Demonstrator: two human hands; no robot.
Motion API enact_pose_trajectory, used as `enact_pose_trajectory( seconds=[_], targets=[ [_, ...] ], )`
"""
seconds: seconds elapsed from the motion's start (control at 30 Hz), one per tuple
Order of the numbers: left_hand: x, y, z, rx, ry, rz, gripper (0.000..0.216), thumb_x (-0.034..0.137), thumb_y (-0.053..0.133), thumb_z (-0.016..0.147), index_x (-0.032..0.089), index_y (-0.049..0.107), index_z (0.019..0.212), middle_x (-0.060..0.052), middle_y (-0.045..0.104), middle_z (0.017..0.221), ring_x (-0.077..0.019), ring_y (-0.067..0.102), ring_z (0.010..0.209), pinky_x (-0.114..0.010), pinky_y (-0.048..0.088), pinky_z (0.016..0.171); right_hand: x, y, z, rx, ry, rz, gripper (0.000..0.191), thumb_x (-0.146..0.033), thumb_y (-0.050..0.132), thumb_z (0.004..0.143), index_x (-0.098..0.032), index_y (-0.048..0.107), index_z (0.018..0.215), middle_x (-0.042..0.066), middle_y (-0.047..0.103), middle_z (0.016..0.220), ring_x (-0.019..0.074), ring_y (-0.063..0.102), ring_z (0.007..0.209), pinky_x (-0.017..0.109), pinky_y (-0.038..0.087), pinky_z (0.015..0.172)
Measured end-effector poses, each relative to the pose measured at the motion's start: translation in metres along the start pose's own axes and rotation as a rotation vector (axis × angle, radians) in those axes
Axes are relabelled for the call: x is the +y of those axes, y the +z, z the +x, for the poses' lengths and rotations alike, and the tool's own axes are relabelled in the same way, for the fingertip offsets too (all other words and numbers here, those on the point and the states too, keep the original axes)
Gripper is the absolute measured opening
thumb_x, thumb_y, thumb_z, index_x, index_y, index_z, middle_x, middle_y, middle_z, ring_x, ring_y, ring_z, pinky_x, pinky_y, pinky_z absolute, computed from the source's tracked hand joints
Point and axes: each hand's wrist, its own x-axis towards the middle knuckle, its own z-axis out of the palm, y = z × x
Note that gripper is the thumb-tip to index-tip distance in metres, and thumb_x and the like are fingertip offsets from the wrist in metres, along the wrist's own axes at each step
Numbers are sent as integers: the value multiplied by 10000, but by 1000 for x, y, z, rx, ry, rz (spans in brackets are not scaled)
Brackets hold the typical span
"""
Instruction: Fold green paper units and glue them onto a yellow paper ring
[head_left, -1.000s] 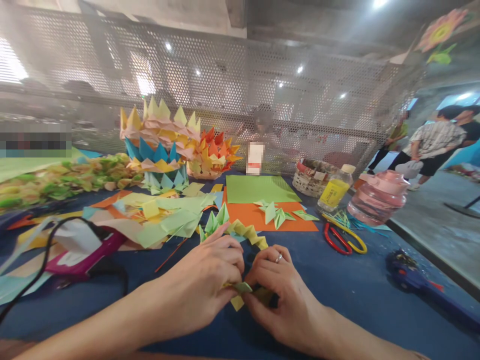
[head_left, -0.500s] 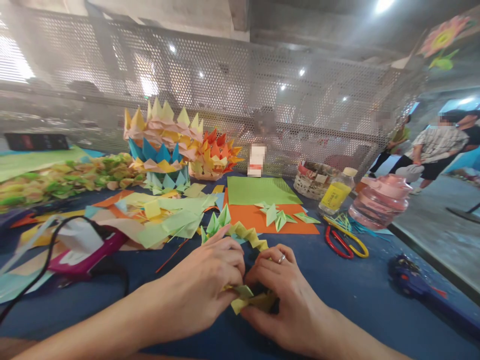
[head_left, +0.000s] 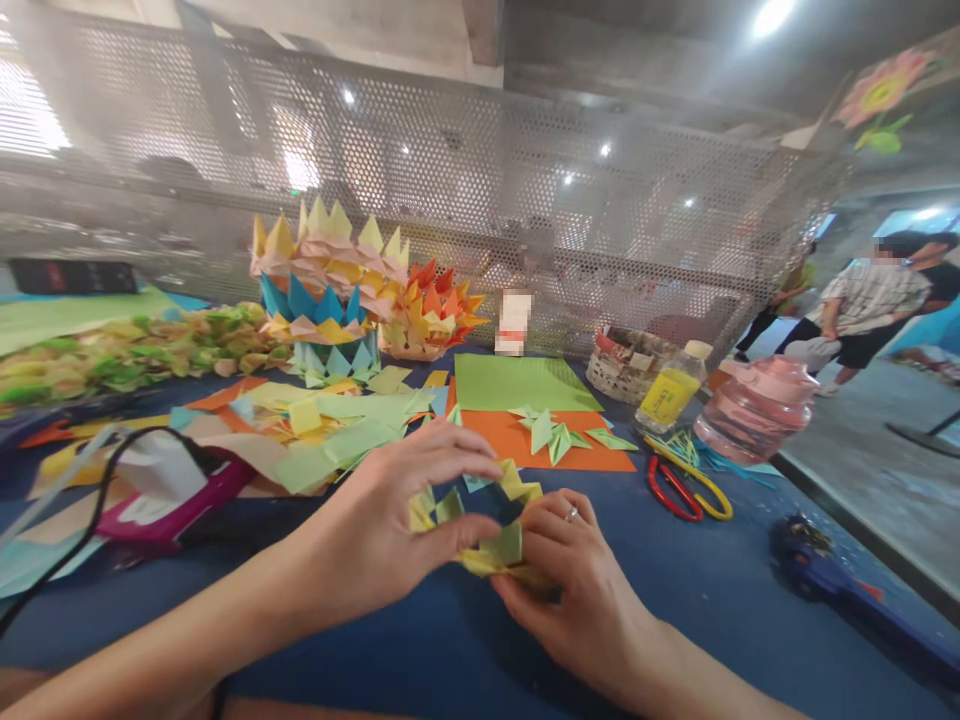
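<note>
A ring of folded yellow and green paper (head_left: 486,565) is tilted up just above the blue table, between my two hands. My right hand (head_left: 574,560), with a ring on one finger, pinches its near right side, thumb below and fingers above. Around the left part of it curves my left hand (head_left: 409,505), thumb and fingers spread apart; the thumb tip is beside a green folded piece. My left fingers hide some of the paper ring. Folded green paper pieces (head_left: 559,440) lie on an orange sheet (head_left: 495,430) beyond my hands.
Paper scraps (head_left: 315,430) and a magenta glue gun (head_left: 180,505) with its cord lie left. Stacked paper crowns (head_left: 322,290) stand behind. To the right are scissors (head_left: 682,490), a yellow-labelled bottle (head_left: 671,390), a pink jug (head_left: 757,410), a basket (head_left: 626,365) and a dark blue tool (head_left: 840,580).
My left hand has opened and lifted off the folded paper, its thumb and fingers now spread. My right hand keeps its pinch, and more of the paper ring shows.
</note>
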Motion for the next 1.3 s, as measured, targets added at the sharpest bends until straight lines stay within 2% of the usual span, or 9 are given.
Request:
enact_pose_trajectory(
  seconds=[0.17, 0.4, 0.53, 0.63, 0.77, 0.87, 0.97, 1.1, 1.3],
  targets=[
    [-2, -3, 2, 310, 13, 80, 154, 170, 574, 930, 237, 644, 1049, 0, 636, 1096, -139, 597, 1047, -278, 451, 952, -1, -1, 1, 198, 1, -106, 171, -152, 577, 872, -199, 581, 707, 7, 652, 735, 140, 554, 690, 323, 360, 756],
    [-2, 2, 1, 383, 122, 165, 177, 86, 521, 929, 195, 637, 1006, -24, 637, 1024, -144, 601, 969, -306, 458, 919, 2, 22, 8, 39, 51, -223, 223, -309, 698, 834, -194, 573, 689, -7, 649, 717, 163, 575, 707, 329, 318, 726],
    [-7, 3, 2, 349, 164, 207, 179, 83, 495, 934, 194, 616, 1003, -38, 646, 994, -169, 594, 946, -351, 460, 899, 1, 19, 13, -44, 61, -142, 319, -464, 769, 755, -199, 596, 798, 2, 675, 824, 194, 602, 824, 362, 332, 835],
    [-10, 2, 2, 284, 151, 199, 154, 137, 536, 934, 201, 609, 1053, -48, 655, 1028, -191, 590, 978, -377, 448, 916, 4, 2, 16, -117, 1, -56, 503, -563, 770, 710, -206, 589, 1015, 40, 680, 999, 229, 598, 980, 406, 318, 938],
    [-11, 1, 2, 37, 169, 195, 367, 264, 727, 827, 200, 564, 1150, -43, 669, 1088, -225, 586, 1041, -446, 371, 1024, 20, -24, 19, -266, -43, -15, 710, -586, 828, 597, -239, 578, 1164, 50, 656, 1158, 270, 521, 1193, 425, 285, 1034],
    [-14, 5, 1, -163, 184, 254, 511, 209, 771, 764, 178, 527, 1212, -55, 668, 1110, -238, 586, 1073, -509, 252, 1119, 35, -32, 18, -366, -4, 1, 581, -511, 839, 637, -266, 625, 1118, 16, 682, 1112, 267, 495, 1241, 429, 256, 1063],
    [-19, 12, -1, -225, 231, 366, 348, 70, 604, 838, 168, 564, 1169, -56, 675, 1013, -217, 606, 1015, -505, 237, 1130, 44, -33, 15, -450, 2, 11, 312, -371, 810, 744, -279, 667, 1007, -14, 705, 1056, 249, 503, 1241, 449, 197, 1078],
    [-26, 14, -2, -198, 265, 426, 370, -13, 446, 844, 155, 592, 1140, -51, 670, 924, -190, 609, 952, -470, 221, 1146, 44, -26, 11, -343, -46, -15, 96, -226, 755, 816, -233, 667, 853, -8, 717, 913, 228, 571, 1139, 440, 206, 1035],
    [-34, -1, 0, -207, 227, 528, 499, -27, 425, 785, 165, 578, 1220, -60, 688, 982, -231, 577, 1044, -525, 190, 1139, 33, -5, 5, -127, -121, -40, 126, -320, 678, 883, -197, 651, 892, 10, 678, 776, 181, 609, 856, 402, 273, 954]
  ],
)
